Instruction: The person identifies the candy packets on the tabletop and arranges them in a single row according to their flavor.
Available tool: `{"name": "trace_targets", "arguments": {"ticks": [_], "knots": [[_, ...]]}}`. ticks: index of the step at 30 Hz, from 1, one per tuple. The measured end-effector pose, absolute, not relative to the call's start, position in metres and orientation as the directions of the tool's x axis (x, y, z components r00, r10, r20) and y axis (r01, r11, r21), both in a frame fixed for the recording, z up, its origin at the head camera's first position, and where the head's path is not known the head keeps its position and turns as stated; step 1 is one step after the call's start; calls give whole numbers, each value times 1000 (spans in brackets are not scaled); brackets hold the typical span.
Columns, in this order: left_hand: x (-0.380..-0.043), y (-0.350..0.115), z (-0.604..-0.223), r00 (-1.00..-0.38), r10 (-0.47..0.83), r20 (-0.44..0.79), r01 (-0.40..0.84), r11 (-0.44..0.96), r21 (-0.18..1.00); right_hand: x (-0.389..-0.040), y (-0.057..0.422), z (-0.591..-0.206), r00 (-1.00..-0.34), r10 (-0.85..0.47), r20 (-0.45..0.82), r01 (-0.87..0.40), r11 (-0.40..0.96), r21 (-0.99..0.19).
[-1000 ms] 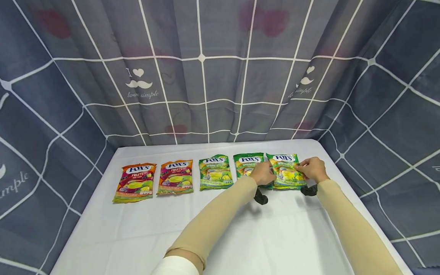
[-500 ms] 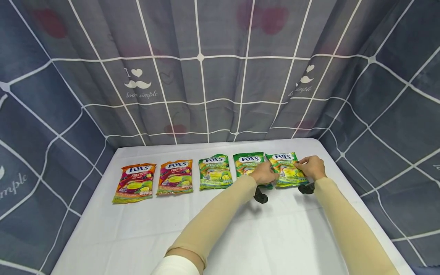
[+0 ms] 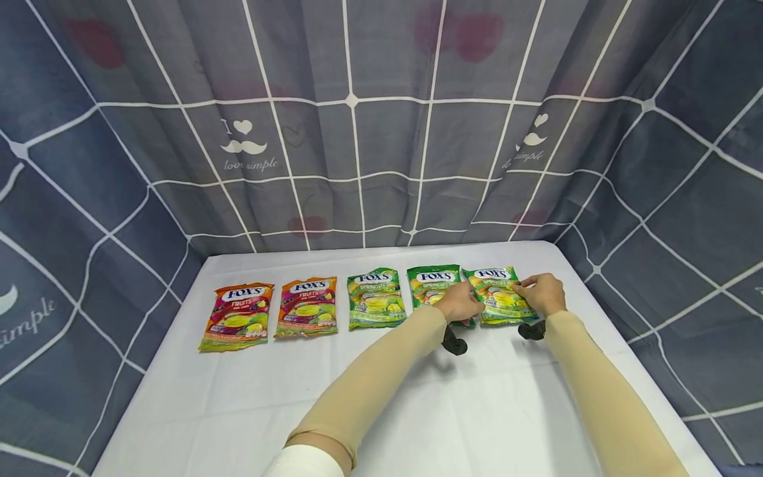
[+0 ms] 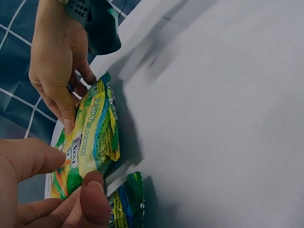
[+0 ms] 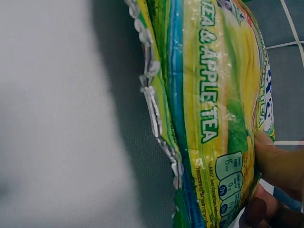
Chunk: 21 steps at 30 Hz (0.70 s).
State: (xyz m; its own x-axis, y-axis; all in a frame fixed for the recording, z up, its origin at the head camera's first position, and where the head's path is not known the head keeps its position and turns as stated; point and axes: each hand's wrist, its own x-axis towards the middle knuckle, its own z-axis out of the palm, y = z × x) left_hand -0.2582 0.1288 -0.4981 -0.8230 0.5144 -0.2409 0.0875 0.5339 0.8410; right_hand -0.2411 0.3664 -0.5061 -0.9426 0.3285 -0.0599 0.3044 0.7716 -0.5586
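At the right end of a row of candy bags, a green Fox's candy bag [image 3: 502,298] lies slightly turned between both hands. My left hand [image 3: 457,302] holds its left edge; in the left wrist view the index finger [image 4: 38,156] and thumb [image 4: 95,202] close on the bag's corner. On the other side, my right hand [image 3: 542,292] pinches the right edge, with the thumb [image 5: 275,152] against the wrapper in the right wrist view. A second green candy bag [image 3: 430,278] lies just left, partly hidden by the left hand.
Further left on the white table [image 3: 238,411] lie another green candy bag [image 3: 375,298], a red-orange candy bag [image 3: 306,308] and a second red-orange bag [image 3: 236,318]. A grey checked curtain [image 3: 381,146] encloses the table's back and sides.
The rightmost candy bag has turned slightly, its lower edge shifting up and to the right. My right hand came slightly left, and my left fingers moved slightly right along with the bag.
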Motion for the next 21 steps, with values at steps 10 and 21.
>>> {"name": "trace_targets", "arguments": {"ticks": [10, 21], "knots": [[-257, 116, -492, -798, 552, -244, 16, 424, 905, -243, 363, -506, -943, 325, -70, 308, 776, -551], [-251, 85, -473, -720, 667, -192, 87, 361, 928, -244, 365, -502, -949, 314, -28, 285, 815, -504]]}}
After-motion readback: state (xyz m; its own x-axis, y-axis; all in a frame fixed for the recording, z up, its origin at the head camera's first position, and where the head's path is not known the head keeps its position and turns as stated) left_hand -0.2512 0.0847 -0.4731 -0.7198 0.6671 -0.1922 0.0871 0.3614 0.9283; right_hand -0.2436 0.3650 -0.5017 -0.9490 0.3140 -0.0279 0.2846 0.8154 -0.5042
